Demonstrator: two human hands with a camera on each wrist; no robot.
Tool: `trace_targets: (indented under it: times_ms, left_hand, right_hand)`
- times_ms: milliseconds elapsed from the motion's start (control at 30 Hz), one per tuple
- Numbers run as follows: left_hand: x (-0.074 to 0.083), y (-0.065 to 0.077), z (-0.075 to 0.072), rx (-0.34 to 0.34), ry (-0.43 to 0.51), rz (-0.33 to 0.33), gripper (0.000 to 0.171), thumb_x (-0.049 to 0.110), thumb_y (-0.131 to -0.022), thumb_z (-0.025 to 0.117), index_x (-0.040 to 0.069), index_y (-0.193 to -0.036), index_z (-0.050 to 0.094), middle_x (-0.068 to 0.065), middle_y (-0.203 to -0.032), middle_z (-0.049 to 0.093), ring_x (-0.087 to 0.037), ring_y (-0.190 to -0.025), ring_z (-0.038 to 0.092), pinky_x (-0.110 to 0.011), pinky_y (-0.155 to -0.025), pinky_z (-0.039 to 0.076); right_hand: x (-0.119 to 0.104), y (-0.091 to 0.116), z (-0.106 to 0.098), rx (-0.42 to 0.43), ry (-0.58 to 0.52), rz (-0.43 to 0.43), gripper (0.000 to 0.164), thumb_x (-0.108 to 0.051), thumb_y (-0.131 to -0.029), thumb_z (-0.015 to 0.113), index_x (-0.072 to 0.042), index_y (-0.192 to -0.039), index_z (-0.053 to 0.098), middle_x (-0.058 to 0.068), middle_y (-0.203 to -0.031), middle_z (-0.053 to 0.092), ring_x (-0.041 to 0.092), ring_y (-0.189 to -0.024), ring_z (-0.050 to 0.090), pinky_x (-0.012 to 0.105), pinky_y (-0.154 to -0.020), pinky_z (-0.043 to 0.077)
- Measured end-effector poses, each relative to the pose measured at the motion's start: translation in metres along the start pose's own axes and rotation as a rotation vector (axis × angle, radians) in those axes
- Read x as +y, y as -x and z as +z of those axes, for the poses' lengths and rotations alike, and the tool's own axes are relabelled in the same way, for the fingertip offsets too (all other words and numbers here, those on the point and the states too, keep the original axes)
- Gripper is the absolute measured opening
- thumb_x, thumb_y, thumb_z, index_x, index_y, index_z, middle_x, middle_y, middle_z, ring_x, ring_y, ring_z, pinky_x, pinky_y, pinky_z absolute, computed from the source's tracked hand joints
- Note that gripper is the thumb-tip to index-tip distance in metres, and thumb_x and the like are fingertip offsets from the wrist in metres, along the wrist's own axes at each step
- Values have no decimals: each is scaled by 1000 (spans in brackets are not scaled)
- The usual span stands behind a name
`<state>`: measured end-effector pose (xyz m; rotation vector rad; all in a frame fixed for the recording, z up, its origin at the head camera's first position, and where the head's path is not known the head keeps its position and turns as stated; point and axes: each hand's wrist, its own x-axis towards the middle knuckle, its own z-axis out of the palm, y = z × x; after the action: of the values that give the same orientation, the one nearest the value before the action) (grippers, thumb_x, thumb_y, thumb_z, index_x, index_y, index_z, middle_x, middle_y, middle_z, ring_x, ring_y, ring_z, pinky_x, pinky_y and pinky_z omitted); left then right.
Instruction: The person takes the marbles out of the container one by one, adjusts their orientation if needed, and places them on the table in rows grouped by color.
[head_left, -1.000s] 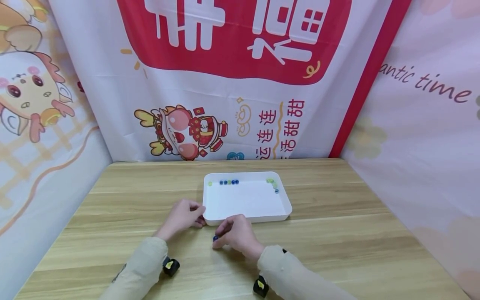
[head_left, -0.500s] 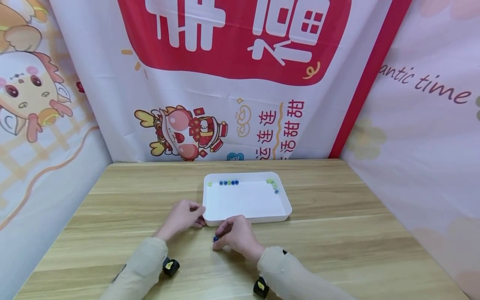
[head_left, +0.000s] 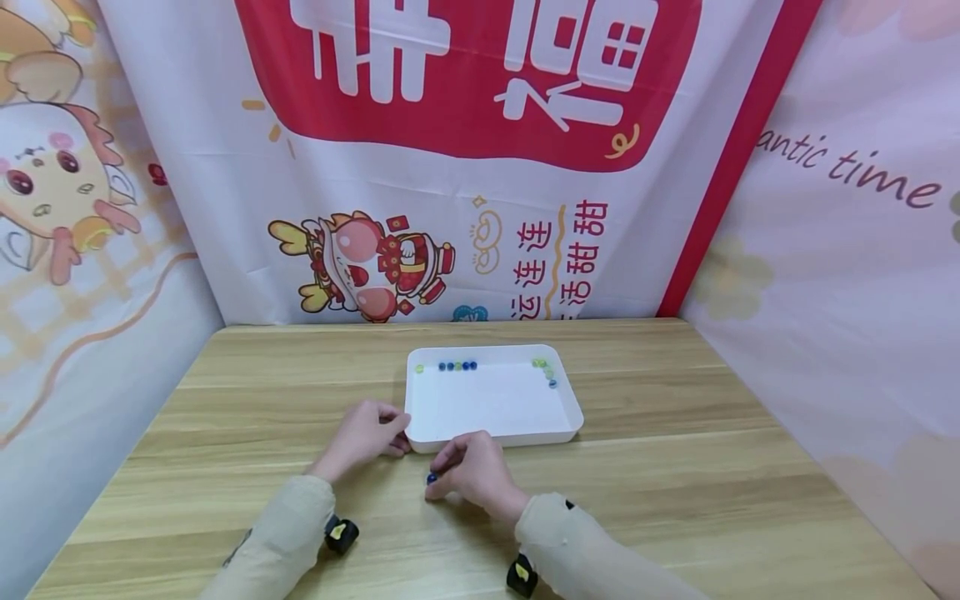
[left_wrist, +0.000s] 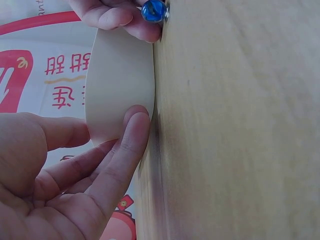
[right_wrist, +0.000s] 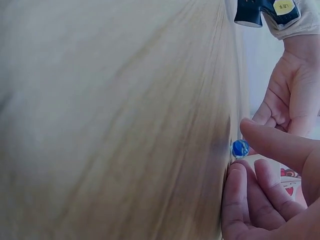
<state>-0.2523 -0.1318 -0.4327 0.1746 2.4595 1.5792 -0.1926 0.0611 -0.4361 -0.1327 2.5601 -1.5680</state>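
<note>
A white tray [head_left: 487, 404] lies on the wooden table, and my left hand [head_left: 366, 435] holds its near left corner. Seen from the left wrist, the thumb touches the rim while the other fingers [left_wrist: 136, 131] press the lower outer wall. Just in front of the tray's near side, my right hand [head_left: 477, 473] pinches a blue marble [head_left: 431, 478] low at the tabletop. The right wrist view has this clear, blue-swirled marble [right_wrist: 240, 148] between the thumb and the fingers. Inside the tray, a short row of blue and green marbles [head_left: 458, 366] runs along the far wall.
More marbles [head_left: 550, 372], green and one blue, line the tray's far right corner. A single yellow-green marble [head_left: 419, 368] sits in the far left corner. Printed cloth [head_left: 480, 183] hangs behind the table, with more at both sides. Each wrist carries a small black camera [head_left: 342, 535].
</note>
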Motion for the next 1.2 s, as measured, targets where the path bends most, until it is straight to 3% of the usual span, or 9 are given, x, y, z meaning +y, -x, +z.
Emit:
trace_targets:
  times_ms: [533, 733, 900, 1000, 1200]
  left_hand:
    - [-1, -2, -3, -5, -3, 7, 17, 7, -97, 60, -5, -99, 71, -11, -78, 68, -25, -72, 69, -34, -66, 61]
    - [-4, -4, -3, -8, -8, 15, 17, 7, -97, 60, -6, -100, 71, -11, -78, 69, -25, -71, 69, -34, -65, 61]
    - [-6, -6, -4, -8, -13, 16, 17, 7, -97, 61, -5, -101, 72, -10, -77, 68, -24, -71, 69, -34, -64, 61]
    - [-6, -7, -3, -8, -2, 13, 17, 7, -97, 60, -6, -100, 71, -11, -77, 68, -23, -70, 69, -33, -64, 61]
    - [-7, -8, -3, 0, 19, 11, 18, 7, -98, 60, -6, -96, 71, -12, -76, 69, -24, -69, 69, -33, -63, 61]
  right_hand:
    - [-2, 0, -6, 13, -57, 14, 33, 1, -58, 92, -7, -83, 72, 2, -77, 70, 15, -69, 64, 30, -66, 53]
    - [-12, -1, -19, 9, -34, -27, 30, -2, -61, 92, -6, -84, 73, 4, -81, 71, 16, -67, 64, 31, -63, 53]
    - [-26, -7, -37, -37, -20, -76, 25, -7, -67, 91, -11, -86, 75, 0, -83, 72, 17, -72, 66, 32, -70, 55]
    - [-33, -16, -51, -44, -88, -70, 25, -10, -70, 89, -11, -91, 75, 3, -90, 73, 18, -78, 68, 32, -73, 57]
    - [-44, -47, -86, 40, -282, 6, 27, -11, -75, 86, -7, -98, 74, 9, -98, 73, 23, -89, 69, 39, -83, 58]
